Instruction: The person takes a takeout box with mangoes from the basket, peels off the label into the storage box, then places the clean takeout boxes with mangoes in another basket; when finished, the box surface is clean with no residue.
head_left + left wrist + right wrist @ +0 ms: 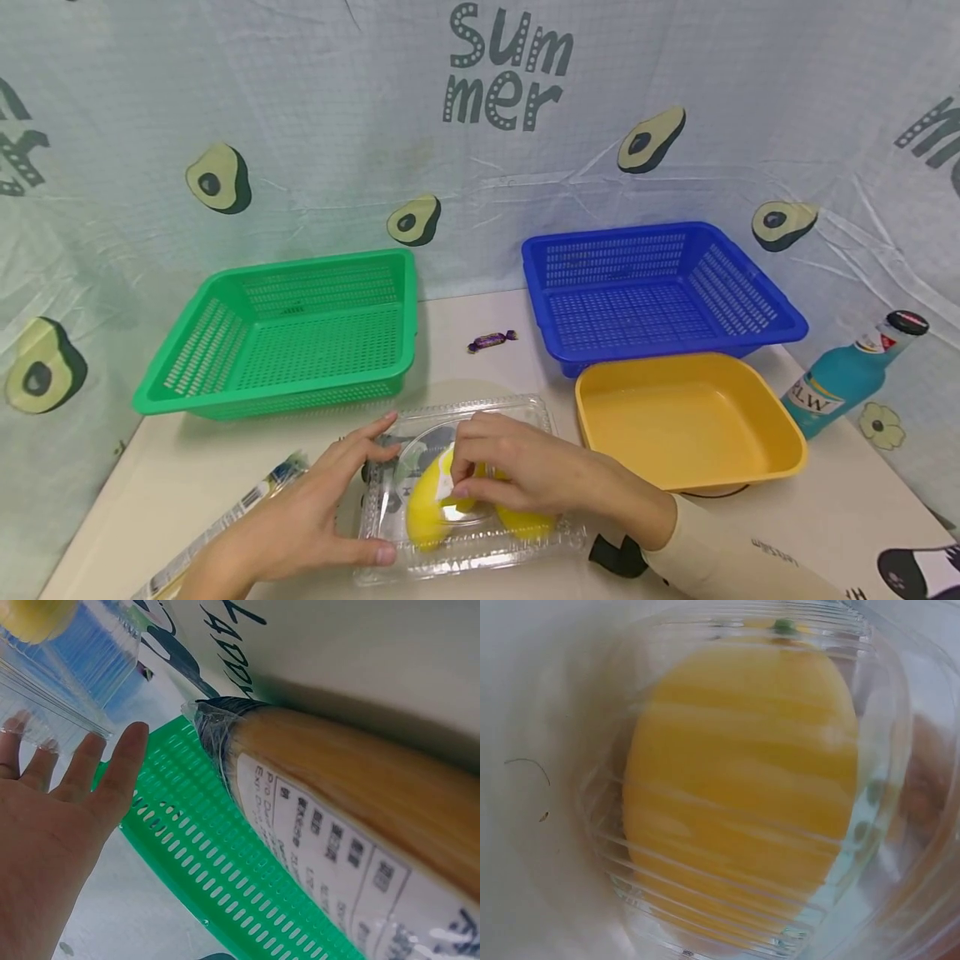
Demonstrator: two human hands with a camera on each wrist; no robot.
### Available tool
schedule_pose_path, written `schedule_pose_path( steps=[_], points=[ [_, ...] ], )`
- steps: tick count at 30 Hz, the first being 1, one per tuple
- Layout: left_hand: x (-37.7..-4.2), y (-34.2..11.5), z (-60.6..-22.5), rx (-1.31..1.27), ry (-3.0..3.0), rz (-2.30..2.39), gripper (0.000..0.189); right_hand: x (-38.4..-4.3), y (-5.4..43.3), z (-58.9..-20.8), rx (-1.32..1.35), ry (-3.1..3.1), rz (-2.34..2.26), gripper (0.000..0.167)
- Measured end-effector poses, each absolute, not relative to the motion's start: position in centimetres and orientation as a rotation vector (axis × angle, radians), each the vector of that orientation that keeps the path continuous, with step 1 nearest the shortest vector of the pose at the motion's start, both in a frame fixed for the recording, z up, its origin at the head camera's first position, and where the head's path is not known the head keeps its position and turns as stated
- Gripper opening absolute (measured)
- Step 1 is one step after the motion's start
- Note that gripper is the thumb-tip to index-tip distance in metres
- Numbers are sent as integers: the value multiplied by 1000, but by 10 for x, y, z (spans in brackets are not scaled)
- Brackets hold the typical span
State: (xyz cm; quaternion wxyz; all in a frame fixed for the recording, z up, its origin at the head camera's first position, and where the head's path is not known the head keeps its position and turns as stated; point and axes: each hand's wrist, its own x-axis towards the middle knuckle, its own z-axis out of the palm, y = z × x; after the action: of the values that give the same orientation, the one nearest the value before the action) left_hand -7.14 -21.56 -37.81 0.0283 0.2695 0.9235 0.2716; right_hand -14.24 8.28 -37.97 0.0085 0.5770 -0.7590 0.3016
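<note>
In the head view a clear plastic clamshell box [390, 558] lies at the front middle, with yellow oval fruit [426, 517] inside. One yellow fruit [742, 772] with a green stem end fills the right wrist view through the ribbed plastic. My right hand [517, 467] is over the box, thumb and fingertips pinching a white label-like piece [445, 485]. At the box's left side, my left hand [330, 500] has its fingers spread, fingertips at the rim and thumb along the front left corner. Beside the left forearm lies a long pack of dried noodles [360, 772].
A green basket [322, 387] stands back left and a blue basket [675, 342] back right. A yellow tub [690, 483] sits right of the box, with a teal bottle [843, 383] beyond it. Between the baskets lies a purple wrapped candy [491, 341].
</note>
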Motion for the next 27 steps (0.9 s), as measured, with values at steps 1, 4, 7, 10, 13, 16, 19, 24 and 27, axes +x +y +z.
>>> schedule_pose_path(
  steps=[1,4,7,10,13,16,19,24,27],
  points=[
    [-71,-215,-378,837,2858,823,84,-143,83,-380,1803,-2371,945,10],
    [-71,-215,-378,840,2861,823,84,-143,84,-381,1803,-2329,963,10],
    [-71,-215,-378,839,2859,824,85,-144,84,-382,1798,-2262,1011,8],
    [-71,-215,-378,841,2854,829,85,-145,86,-383,1779,-2219,1059,7],
    [-71,-215,-378,845,2852,831,85,-145,86,-383,1763,-2215,1082,7],
    [-72,-215,-378,844,2848,830,84,-145,87,-382,1751,-2217,1117,6],
    [-72,-215,-378,839,2840,839,84,-145,89,-382,1715,-2210,1256,4],
    [-72,-215,-378,827,2832,846,83,-149,94,-381,1582,-2129,1580,10],
    [-72,-215,-378,821,2831,844,82,-150,100,-382,1530,-2107,1693,16]
  ],
)
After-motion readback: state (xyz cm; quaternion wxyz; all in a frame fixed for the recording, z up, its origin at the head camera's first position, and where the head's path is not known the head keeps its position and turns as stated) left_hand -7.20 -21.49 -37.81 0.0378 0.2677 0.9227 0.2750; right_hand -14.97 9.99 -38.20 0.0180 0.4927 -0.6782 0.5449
